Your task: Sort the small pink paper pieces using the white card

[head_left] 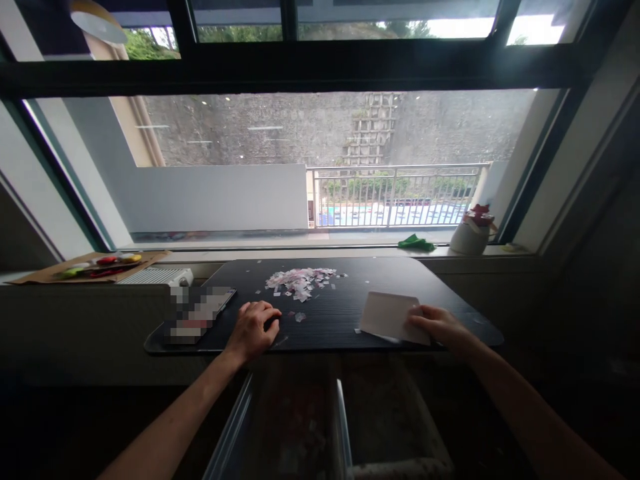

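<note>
My right hand (435,323) grips a pale rectangular card (387,315) by its right edge, fingers and thumb closed on it. The card slants low over the right part of a black tabletop (335,333), its lower edge close to the surface. On the left half of the table rests my left hand (255,327), fingers loosely curled with a gap between thumb and forefinger; nothing shows in it. Just beyond that hand lies a loose heap of small white and pinkish paper scraps (300,281). A few stray scraps are scattered around the heap and by the card.
A phone-like flat device (203,317), blurred out, lies at the table's left. On the sill stand a pale pot (470,237) and a crumpled green cloth or bag (416,243). Colourful items lie on brown board (150,257) at left. Below the table are clear-edged containers (343,427).
</note>
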`<action>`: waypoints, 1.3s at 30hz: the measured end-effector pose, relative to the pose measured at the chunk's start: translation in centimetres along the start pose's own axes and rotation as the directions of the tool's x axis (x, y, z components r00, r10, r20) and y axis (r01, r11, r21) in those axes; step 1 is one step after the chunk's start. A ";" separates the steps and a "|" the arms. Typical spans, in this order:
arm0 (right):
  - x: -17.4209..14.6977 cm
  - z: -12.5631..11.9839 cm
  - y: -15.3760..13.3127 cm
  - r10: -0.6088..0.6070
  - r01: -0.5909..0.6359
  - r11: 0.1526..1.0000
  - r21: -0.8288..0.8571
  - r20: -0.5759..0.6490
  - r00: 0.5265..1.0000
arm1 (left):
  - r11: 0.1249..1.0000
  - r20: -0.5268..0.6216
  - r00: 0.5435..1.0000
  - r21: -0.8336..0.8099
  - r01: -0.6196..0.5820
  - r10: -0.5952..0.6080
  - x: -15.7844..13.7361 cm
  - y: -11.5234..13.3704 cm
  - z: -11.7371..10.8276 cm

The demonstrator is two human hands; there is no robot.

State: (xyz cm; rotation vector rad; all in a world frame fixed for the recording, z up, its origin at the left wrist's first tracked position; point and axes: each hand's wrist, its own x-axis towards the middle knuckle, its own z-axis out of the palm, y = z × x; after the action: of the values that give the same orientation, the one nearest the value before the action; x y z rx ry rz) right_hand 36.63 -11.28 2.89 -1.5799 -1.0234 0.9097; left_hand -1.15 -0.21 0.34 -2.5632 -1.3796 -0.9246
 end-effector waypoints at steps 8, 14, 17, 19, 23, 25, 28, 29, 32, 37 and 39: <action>-0.1 0.2 0.8 -0.003 0.011 0.998 0.054 -0.149 0.989 | 0.995 0.030 0.996 0.052 -0.082 0.080 0.9 2.8 -1.4; -0.8 1.0 -0.1 0.008 0.002 0.999 0.048 -0.210 0.978 | 0.927 0.204 0.906 -0.147 -0.346 0.371 2.3 11.1 0.1; -0.8 1.2 0.1 -0.003 0.015 0.998 0.055 -0.208 0.978 | 0.922 0.259 0.888 -0.181 -0.343 0.381 2.3 12.8 1.5; -0.6 1.2 0.5 -0.017 0.029 0.998 0.055 -0.209 0.978 | 0.920 0.280 0.878 -0.170 -0.352 0.388 1.9 12.8 1.8; -0.1 1.2 1.4 -0.071 0.081 0.996 0.036 -0.216 0.974 | 0.905 0.248 0.870 -0.134 -0.404 0.425 0.7 12.0 1.4; 0.1 1.3 1.6 -0.085 0.090 0.996 0.012 -0.220 0.972 | 0.907 0.213 0.882 -0.135 -0.400 0.420 0.2 11.7 1.1; 0.2 1.3 1.8 -0.091 0.092 0.996 -0.005 -0.222 0.971 | 0.941 0.196 0.928 -0.187 -0.282 0.317 -0.1 12.0 1.0; 0.2 1.3 1.8 -0.090 0.092 0.996 -0.004 -0.219 0.972 | 0.952 0.204 0.941 -0.205 -0.228 0.269 -0.1 12.2 1.0; 0.2 1.2 1.6 -0.079 0.079 0.997 -0.011 -0.201 0.976 | 0.969 0.251 0.951 -0.211 -0.129 0.181 0.3 12.8 0.8; 0.1 1.1 1.4 -0.087 0.079 0.996 -0.049 -0.207 0.974 | 0.990 0.449 0.885 -0.108 -0.086 0.126 2.0 13.7 0.1; 0.1 1.2 1.6 -0.098 0.091 0.995 -0.044 -0.208 0.973 | 0.994 0.523 0.846 -0.070 -0.079 0.104 2.7 13.8 -0.1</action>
State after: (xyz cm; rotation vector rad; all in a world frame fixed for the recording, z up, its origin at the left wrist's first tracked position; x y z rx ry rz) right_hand 35.85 -11.01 1.06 -1.6037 -0.9595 0.6481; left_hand 10.75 -6.40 4.64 -3.0288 -1.3254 -0.2308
